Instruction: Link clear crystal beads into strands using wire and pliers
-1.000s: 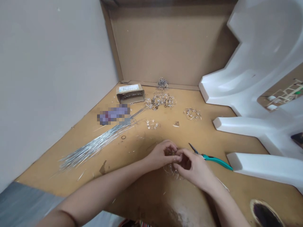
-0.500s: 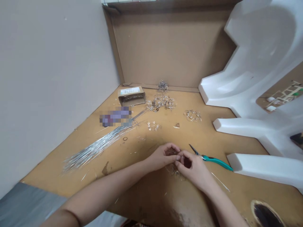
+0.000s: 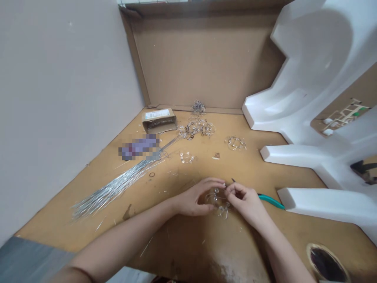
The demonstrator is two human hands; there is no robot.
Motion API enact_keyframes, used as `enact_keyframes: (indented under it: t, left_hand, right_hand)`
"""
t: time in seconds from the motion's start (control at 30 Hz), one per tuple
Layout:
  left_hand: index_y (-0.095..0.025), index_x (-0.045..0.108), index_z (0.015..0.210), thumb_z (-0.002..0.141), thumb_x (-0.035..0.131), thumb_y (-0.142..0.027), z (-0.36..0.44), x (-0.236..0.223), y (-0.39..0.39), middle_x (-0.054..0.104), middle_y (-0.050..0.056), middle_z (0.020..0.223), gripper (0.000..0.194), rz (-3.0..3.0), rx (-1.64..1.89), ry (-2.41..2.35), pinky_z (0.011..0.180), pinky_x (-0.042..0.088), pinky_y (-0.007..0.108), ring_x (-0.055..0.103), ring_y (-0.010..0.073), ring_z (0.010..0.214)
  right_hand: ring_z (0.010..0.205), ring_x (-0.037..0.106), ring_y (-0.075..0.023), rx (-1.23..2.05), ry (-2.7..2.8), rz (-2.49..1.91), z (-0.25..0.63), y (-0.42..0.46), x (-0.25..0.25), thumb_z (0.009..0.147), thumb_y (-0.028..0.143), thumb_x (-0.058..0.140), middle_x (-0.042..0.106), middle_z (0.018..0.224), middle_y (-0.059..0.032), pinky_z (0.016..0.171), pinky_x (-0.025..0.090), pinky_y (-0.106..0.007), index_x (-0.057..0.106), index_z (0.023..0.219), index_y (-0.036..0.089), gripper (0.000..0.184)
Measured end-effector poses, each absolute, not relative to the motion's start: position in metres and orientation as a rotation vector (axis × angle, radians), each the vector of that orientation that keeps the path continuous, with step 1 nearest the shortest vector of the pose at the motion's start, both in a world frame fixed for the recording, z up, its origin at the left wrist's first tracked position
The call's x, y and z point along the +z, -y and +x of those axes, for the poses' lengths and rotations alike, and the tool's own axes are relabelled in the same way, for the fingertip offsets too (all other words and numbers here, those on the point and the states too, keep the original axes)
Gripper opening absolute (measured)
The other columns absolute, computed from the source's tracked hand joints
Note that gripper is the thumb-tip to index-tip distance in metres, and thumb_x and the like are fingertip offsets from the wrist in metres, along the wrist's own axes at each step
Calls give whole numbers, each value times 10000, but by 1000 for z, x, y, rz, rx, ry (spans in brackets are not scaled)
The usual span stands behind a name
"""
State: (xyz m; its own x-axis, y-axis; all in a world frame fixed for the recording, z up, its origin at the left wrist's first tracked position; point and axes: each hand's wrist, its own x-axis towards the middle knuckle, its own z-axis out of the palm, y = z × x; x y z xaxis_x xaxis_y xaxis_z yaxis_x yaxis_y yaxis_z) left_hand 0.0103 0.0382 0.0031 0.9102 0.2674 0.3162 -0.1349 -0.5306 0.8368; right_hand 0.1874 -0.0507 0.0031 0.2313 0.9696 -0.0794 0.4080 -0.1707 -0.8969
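A beaded wire piece (image 3: 216,198), thin silvery wire with clear round beads, is between my two hands above the tabletop. My left hand (image 3: 196,198) curves around its left side, thumb and fingers spaced apart with the piece between them. Close by on the right, my right hand (image 3: 243,198) pinches at the upper edge of the piece, its thumb and forefinger together. The exact point of its grip is too small to make out. Behind the right hand lie pliers with teal handles (image 3: 272,201), partly covered by it.
A bundle of straight metal wires (image 3: 114,186) lies on the left. Behind it are a small open cardboard box (image 3: 160,120) and a heap of wire pieces (image 3: 197,127). Another beaded ring (image 3: 187,157) lies mid-table. White foam packing (image 3: 312,196) juts in from the right.
My hands have moved slightly apart from a close pinch, and the beaded wire piece shows more clearly between them. The right hand covers more of the pliers. The view has shifted slightly.
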Motion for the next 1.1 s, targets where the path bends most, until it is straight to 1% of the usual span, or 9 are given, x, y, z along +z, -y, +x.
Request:
enact_keyframes:
  t: [0.23, 0.37, 0.57, 0.67, 0.73, 0.87, 0.97, 1.03, 1.1]
  left_hand:
    - [-219, 372, 1307, 752, 611, -267, 9, 7, -40, 366, 118, 1358, 606, 2086, 436, -95, 1065, 253, 402, 317, 234, 1276]
    - [-211, 417, 1269, 713, 672, -287, 12, 3, -38, 416, 122, 1317, 616, 2067, 476, -150, 1049, 287, 381, 369, 225, 1241]
    - [-187, 536, 1097, 688, 698, -300, 18, -8, -35, 505, 117, 1186, 454, 2056, 580, -269, 964, 382, 350, 469, 209, 1130]
    - [-167, 552, 1038, 692, 692, -309, 20, -10, -36, 521, 114, 1133, 399, 2058, 622, -306, 937, 395, 335, 497, 195, 1075]
    - [-163, 553, 1023, 712, 672, -319, 21, -12, -36, 531, 108, 1106, 368, 2066, 642, -331, 925, 398, 330, 506, 187, 1051]
    - [-161, 564, 997, 715, 665, -352, 21, -14, -35, 548, 97, 1069, 355, 2089, 663, -402, 906, 403, 323, 518, 181, 1018]
    - [-167, 562, 996, 718, 661, -366, 20, -13, -34, 553, 90, 1065, 356, 2085, 684, -404, 902, 409, 323, 523, 179, 1011]
    - [-175, 555, 1021, 741, 637, -367, 19, -11, -34, 549, 91, 1086, 350, 2088, 687, -381, 916, 404, 332, 519, 183, 1032]
    - [-183, 530, 1088, 752, 619, -375, 18, -8, -34, 525, 98, 1150, 397, 2128, 665, -346, 951, 382, 343, 492, 195, 1088]
  right_hand:
    - [414, 368, -68, 944, 1244, -1714, 189, 51, 0, 667, 287, 510, 440, 494, 61, 428, 305, -207, 540, 638, 186, 109]
    - [423, 370, -72, 954, 1248, -1721, 187, 51, 1, 666, 291, 511, 465, 501, 53, 426, 303, -208, 541, 640, 184, 114]
    - [477, 393, -85, 978, 1310, -1717, 179, 51, 7, 682, 347, 542, 467, 516, 42, 464, 320, -222, 538, 618, 178, 180]
    - [474, 378, -79, 1001, 1353, -1732, 177, 52, 7, 682, 394, 581, 440, 509, 54, 448, 300, -214, 523, 630, 181, 227]
    - [477, 391, -76, 1017, 1364, -1724, 177, 52, 6, 664, 393, 613, 444, 517, 59, 444, 306, -208, 518, 644, 182, 232]
    - [432, 444, -68, 1282, 1251, -1622, 179, 53, 9, 654, 386, 632, 516, 585, 50, 409, 345, -206, 514, 743, 182, 252]
    - [416, 473, -65, 1421, 1175, -1541, 180, 55, 12, 624, 377, 664, 547, 635, 46, 393, 368, -202, 511, 817, 184, 313]
    - [417, 482, -63, 1430, 1168, -1520, 181, 55, 12, 619, 356, 669, 544, 618, 53, 391, 371, -195, 508, 823, 185, 311]
    - [403, 477, -61, 1399, 1159, -1528, 182, 54, 11, 627, 336, 656, 532, 587, 64, 383, 366, -190, 500, 816, 187, 287]
